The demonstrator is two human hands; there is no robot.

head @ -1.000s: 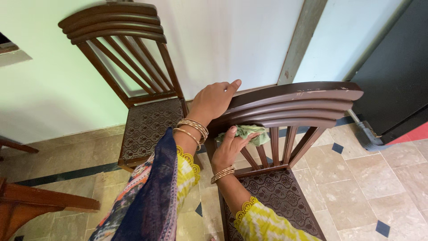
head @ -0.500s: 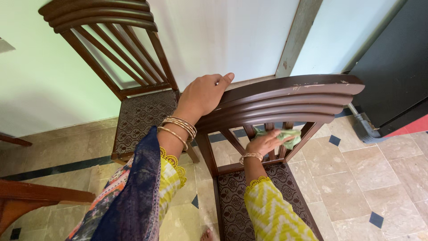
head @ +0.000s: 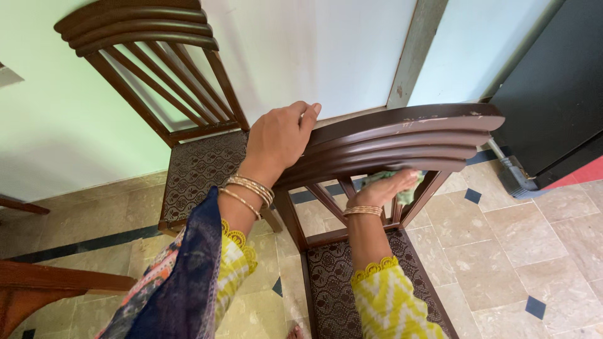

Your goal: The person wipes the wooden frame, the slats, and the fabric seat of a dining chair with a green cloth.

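Left grip (head: 276,138) curls over the top rail of the near brown chair (head: 408,135), fingers wrapped on its left end. Right grip (head: 386,188) presses a green cloth (head: 402,191) under the lowest rail, among the slats. Another chair (head: 201,163) stands beside the wall.

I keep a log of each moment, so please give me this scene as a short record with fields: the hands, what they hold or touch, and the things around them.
left hand: grips the top rail of the near chair
right hand: presses a green cloth under the top rail, by the slats
near chair seat: dark, patterned
second chair: same kind, at the wall
floor: beige tiles with dark diamonds
black cabinet: far right
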